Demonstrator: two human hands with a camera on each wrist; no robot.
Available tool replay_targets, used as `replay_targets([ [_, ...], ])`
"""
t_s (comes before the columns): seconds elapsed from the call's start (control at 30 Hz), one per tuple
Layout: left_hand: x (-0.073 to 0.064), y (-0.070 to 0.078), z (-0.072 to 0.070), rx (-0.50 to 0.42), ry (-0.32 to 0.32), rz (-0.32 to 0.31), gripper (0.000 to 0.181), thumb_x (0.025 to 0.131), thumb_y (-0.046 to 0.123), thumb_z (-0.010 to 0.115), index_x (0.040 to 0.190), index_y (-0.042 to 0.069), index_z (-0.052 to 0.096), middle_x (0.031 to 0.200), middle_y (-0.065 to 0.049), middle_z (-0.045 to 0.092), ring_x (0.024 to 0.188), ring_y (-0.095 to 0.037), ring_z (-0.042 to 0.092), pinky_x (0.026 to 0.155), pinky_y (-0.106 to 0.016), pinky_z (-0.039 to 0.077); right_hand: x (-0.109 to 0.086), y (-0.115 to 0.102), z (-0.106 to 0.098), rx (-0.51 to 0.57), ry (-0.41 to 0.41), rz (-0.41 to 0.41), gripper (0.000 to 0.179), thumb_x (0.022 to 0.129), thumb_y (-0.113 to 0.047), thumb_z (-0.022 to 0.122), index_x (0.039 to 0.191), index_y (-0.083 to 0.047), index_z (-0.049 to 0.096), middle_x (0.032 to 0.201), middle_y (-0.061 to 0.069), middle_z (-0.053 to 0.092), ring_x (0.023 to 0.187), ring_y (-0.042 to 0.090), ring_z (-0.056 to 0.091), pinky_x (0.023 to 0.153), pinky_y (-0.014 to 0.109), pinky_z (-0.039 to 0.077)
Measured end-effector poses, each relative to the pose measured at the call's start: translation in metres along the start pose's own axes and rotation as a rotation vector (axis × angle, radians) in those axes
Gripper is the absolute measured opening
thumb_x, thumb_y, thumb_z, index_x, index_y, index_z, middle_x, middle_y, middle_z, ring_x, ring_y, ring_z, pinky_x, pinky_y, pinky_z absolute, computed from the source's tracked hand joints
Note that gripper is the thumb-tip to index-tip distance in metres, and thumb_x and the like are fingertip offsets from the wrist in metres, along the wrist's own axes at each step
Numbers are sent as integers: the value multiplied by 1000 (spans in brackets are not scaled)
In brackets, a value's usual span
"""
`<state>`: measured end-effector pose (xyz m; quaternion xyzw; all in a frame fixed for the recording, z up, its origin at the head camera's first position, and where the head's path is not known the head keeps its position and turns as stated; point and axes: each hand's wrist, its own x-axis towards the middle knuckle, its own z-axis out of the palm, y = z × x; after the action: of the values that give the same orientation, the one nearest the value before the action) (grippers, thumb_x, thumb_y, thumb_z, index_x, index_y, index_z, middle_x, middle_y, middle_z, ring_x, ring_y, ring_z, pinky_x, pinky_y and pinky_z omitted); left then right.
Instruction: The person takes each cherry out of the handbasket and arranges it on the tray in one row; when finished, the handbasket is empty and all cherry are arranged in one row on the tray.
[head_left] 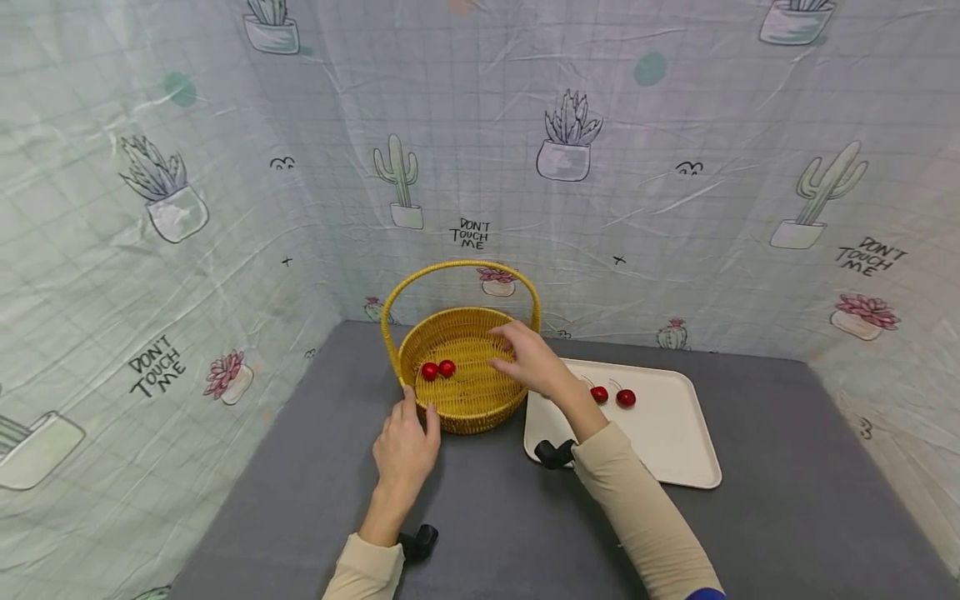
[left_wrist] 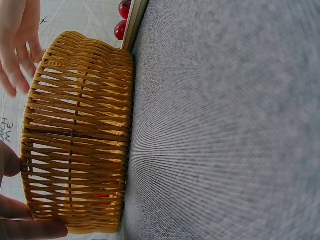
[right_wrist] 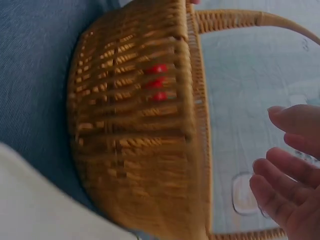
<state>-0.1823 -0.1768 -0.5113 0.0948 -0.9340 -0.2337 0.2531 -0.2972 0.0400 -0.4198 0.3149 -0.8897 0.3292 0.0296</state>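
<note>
A yellow woven basket (head_left: pixel 468 421) with a tall arched handle stands on the grey table. Two red cherries (head_left: pixel 438 370) lie inside it, toward the left. My left hand (head_left: pixel 406 446) touches the basket's front left rim with fairly straight fingers, and its fingertips (left_wrist: pixel 40 229) show against the weave in the left wrist view. Over the right side of the basket hovers my right hand (head_left: pixel 531 360), fingers spread and loosely bent, holding nothing. Two more cherries (head_left: pixel 612 397) with stems lie on a white tray (head_left: pixel 667 442), beyond my right forearm.
The tray sits just right of the basket, partly under my right arm. Behind the table hangs a pale cloth (head_left: pixel 480 108) printed with cacti, close to the back of the basket. Each wrist wears a small black camera (head_left: pixel 420 543).
</note>
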Motion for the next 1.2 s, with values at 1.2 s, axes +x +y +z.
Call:
replay_targets([
  [1.2, -1, 0, -6, 12, 4, 14, 59, 101, 40, 54, 145, 0, 52, 123, -18, 69, 92, -38, 70, 70, -57, 56, 90, -45, 92, -293, -529, 96, 45, 103, -15, 56, 148, -11, 51, 147, 10, 51, 128, 22, 56, 104, 36, 48],
])
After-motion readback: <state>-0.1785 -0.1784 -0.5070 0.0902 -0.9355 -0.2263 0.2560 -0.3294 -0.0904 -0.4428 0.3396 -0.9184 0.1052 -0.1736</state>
